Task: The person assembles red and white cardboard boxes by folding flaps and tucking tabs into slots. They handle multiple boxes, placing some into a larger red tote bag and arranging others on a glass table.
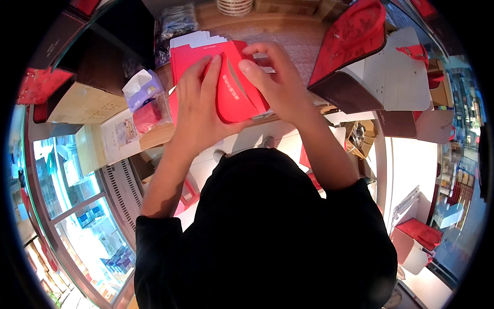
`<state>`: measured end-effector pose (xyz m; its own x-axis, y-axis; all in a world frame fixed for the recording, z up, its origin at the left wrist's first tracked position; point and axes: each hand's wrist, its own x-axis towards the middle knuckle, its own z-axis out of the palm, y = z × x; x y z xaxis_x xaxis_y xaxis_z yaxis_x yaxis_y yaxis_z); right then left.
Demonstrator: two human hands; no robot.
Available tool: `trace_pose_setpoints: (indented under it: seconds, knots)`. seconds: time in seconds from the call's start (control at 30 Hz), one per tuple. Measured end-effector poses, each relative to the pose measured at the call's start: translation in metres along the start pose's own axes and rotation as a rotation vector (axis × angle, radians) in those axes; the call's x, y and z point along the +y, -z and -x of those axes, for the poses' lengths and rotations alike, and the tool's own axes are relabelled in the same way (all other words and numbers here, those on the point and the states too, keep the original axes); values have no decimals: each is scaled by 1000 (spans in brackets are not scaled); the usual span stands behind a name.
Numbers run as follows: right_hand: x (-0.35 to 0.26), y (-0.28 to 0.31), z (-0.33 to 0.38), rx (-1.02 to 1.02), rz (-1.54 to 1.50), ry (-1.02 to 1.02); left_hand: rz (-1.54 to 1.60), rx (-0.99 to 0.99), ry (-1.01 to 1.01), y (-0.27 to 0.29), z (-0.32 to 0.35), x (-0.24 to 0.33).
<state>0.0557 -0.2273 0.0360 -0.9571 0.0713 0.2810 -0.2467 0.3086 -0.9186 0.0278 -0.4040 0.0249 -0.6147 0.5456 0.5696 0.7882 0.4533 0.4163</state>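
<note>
A wooden table (288, 21) stretches across the far side in front of you. On your right stands an open dark box (343, 88) with red and white panels. Close before you, at the table's near edge, is a red packet (234, 100), tilted, with a gap along its upper right side; other red packets (180, 59) with white tabs lie just beyond it. Your left hand (198, 105) is partly open, holding the packet with fingers over its face and thumb along the near edge. Your right hand (275, 77) is half curled, thumb and forefinger apart, at the packet's right side; whether it grips cannot be told. A purple-and-white tissue pack (141, 90) sits left.
</note>
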Motion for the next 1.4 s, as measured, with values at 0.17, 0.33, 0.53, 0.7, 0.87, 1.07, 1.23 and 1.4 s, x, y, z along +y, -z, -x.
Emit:
trace_pose_setpoints:
  seconds: [0.17, 0.33, 0.53, 0.7, 0.87, 1.07, 1.23, 1.4]
  knots:
    - [-8, -3, -8, 35, 155, -8, -60, 3, -53, -2, 4, 1]
    - [-8, -5, -7, -5, 76, 28, -89, 10, -55, -1, 7, 2]
    - [-12, -6, -6, -37, 47, 25, -72, 45, -53, -2, 8, 2]
    - [-6, -5, -10, -74, 73, 151, -87, 69, -61, -3, 7, 1]
    - [-2, -13, -10, -65, -11, 159, -107, 85, -60, -4, 4, 2]
    - [-2, -22, -7, -44, 207, 192, -141, 109, -66, -10, 3, -2]
    - [2, -32, -6, -55, 408, 192, -93, 111, -55, -17, 2, -6]
    - [13, -37, -11, -72, 453, 139, -86, 126, -28, -33, 7, -16]
